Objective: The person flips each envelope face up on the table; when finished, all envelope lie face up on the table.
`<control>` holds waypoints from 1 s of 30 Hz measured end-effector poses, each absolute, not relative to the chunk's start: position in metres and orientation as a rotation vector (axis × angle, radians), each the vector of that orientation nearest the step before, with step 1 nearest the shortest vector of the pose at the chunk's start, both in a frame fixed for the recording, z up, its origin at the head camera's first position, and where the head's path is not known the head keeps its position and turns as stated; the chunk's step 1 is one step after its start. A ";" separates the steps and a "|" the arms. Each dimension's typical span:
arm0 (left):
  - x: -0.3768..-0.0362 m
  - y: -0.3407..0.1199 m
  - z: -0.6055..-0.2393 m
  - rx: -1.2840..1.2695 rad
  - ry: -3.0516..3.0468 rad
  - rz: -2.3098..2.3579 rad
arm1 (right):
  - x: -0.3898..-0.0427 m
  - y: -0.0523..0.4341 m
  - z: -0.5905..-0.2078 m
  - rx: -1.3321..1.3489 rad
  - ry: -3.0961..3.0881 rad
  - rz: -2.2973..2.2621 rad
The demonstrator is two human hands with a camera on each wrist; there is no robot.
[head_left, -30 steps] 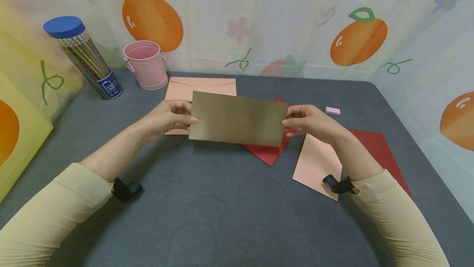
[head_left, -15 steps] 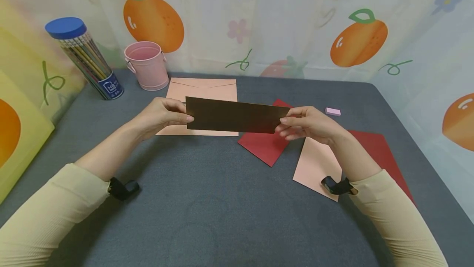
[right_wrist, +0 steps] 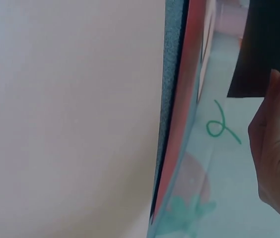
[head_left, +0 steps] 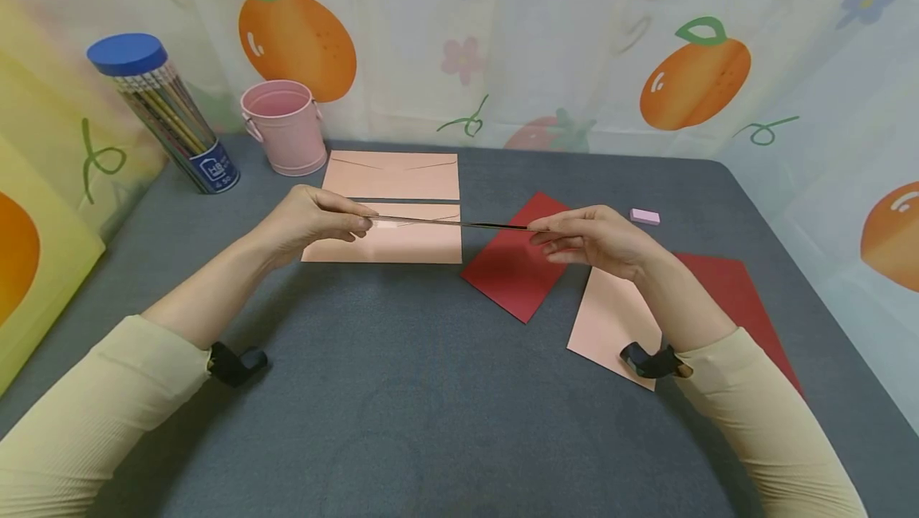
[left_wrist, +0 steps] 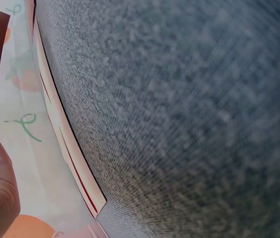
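Note:
Both hands hold a dark gold-brown envelope (head_left: 452,223) in the air above the grey table (head_left: 402,390); in the head view it shows edge-on as a thin line. My left hand (head_left: 319,219) pinches its left end and my right hand (head_left: 585,235) pinches its right end. The dark underside of the envelope (right_wrist: 271,44) shows in the right wrist view beside my right fingers (right_wrist: 279,144). Under it lie a pink envelope (head_left: 391,207) and a red envelope (head_left: 513,266).
A pink pail (head_left: 283,127) and a pencil tube (head_left: 161,111) with a blue lid stand at the back left. Another pink envelope (head_left: 613,322) and a red one (head_left: 732,294) lie under my right forearm. A small pink eraser (head_left: 644,216) lies at the right.
The dark envelope has tipped from facing me to lying flat and edge-on to my view, and both hands have stayed on its ends. The pink envelope behind it now shows.

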State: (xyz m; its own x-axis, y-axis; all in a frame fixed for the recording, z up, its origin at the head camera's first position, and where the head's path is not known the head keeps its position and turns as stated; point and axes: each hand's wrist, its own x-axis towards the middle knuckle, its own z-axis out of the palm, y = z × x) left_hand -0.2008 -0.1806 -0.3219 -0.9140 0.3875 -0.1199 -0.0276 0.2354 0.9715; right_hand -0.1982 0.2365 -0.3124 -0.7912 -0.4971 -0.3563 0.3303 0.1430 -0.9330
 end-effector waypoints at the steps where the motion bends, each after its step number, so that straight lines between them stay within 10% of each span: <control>1: -0.201 -0.181 -0.322 0.340 2.187 1.712 | -0.198 0.235 -0.312 -0.151 1.808 -1.719; 30: -0.208 -0.200 -0.319 0.219 2.111 1.422 | -0.196 0.206 -0.319 -0.136 1.898 -1.676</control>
